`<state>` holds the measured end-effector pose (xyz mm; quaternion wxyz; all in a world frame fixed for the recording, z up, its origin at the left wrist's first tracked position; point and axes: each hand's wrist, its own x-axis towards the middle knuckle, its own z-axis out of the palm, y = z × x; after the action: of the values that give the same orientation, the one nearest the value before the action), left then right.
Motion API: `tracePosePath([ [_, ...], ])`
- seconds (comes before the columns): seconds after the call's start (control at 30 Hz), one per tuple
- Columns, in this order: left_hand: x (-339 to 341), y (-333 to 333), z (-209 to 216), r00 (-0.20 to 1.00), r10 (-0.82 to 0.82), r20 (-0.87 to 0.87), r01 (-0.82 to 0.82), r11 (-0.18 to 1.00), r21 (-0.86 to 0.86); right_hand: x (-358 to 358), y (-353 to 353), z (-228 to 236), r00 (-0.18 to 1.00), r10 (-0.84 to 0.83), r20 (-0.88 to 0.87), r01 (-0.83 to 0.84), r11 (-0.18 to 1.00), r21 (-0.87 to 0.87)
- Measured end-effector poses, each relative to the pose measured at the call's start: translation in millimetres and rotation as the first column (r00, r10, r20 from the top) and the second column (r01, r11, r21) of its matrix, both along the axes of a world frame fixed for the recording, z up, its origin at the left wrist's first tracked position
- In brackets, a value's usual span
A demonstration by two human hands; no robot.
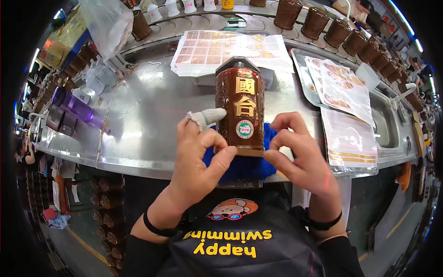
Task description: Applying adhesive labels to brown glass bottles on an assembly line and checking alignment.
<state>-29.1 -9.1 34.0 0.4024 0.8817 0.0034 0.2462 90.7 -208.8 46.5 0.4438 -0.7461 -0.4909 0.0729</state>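
A brown bottle [239, 99] with raised gold characters and a round green-and-white sticker [244, 129] lies in front of me, its dark cap end pointing away. A narrow tan-gold strip [249, 152] runs along its lower edge. My left hand [196, 159] is closed at the bottle's left side, thumb at the lower left corner; a white finger cover [206, 117] on one finger touches the bottle's side. At the lower right corner my right hand [300, 157] has its thumb and bent fingers closed at the edge. Blue cloth [251, 167] lies beneath the bottle.
Label sheets [198, 53] lie beyond the bottle. On the right are a metal tray [302, 69] with more sheets [337, 85], a gold-striped sheet [349, 138] and a sink [385, 122]. A purple cup [76, 105] stands left. Brown bottles [315, 23] line the far conveyor [184, 25].
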Motion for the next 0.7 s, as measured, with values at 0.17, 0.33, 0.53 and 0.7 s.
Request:
tracePosePath([
  [0.17, -2, 4, -16, 0.999, 0.034, -0.033, -0.036, 0.997, -0.064, -4, 6, -25, 0.994, -0.038, -0.103, 0.039, 0.999, 0.015],
  [0.33, -2, 8, -22, 0.997, 0.032, -0.075, -0.041, 0.992, -0.122, -7, 11, -26, 0.988, -0.074, -0.138, 0.080, 0.996, 0.038],
  [0.53, -3, 8, -27, 0.997, -0.001, -0.078, -0.017, 0.973, -0.230, -4, 10, -29, 0.987, -0.073, -0.146, 0.081, 0.995, 0.051],
  [0.7, -1, 7, -27, 0.998, -0.003, -0.066, -0.013, 0.967, -0.253, -3, 10, -29, 0.984, -0.063, -0.166, 0.073, 0.996, 0.055],
])
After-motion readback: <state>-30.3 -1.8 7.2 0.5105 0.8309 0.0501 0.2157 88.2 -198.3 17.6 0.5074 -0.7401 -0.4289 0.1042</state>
